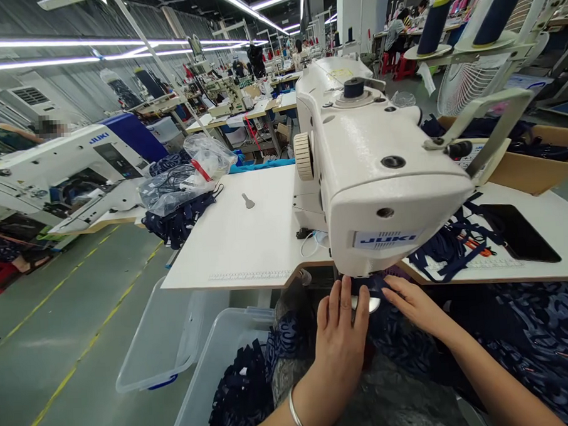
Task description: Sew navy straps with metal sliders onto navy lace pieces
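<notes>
The head of a white JUKI sewing machine (391,189) stands right before me, hiding its needle area from view. Just beneath its front edge, my left hand (339,336) lies flat with its fingers stretched out and spread. The fingertips rest by a strip of dark navy fabric (376,285). A small shiny white piece (373,304) shows beside the left fingers; its kind is unclear. From the right, my right hand (417,304) has its thumb and fingers closed on the navy fabric's edge. Patterned navy fabric (402,333) hangs below both hands over my lap.
Left on the white table (247,240) lies a small flat metal piece (248,201), near a plastic bag (192,173). Navy straps (448,243) and a black phone (520,231) lie right. Clear bins (198,392) stand below. A cardboard box (540,164) is at right.
</notes>
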A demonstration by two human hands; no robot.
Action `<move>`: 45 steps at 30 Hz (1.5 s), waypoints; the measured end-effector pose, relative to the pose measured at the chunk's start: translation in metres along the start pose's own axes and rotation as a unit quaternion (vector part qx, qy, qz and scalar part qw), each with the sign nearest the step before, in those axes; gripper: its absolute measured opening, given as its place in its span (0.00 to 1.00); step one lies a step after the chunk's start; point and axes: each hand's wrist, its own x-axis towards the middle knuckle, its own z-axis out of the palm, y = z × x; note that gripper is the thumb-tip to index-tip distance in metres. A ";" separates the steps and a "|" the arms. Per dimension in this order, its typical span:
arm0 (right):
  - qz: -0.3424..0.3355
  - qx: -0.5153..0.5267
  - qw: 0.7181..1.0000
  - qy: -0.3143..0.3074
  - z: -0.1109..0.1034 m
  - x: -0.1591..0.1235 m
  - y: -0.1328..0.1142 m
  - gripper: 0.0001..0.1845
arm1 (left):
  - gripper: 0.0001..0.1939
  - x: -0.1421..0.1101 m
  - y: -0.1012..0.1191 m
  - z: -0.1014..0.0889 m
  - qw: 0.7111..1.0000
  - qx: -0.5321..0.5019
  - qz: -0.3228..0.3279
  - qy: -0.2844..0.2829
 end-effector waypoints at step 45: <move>0.059 -0.034 0.991 0.115 -0.005 0.021 -0.062 0.09 | 0.22 0.007 -0.026 -0.003 0.993 -0.069 0.099 0.007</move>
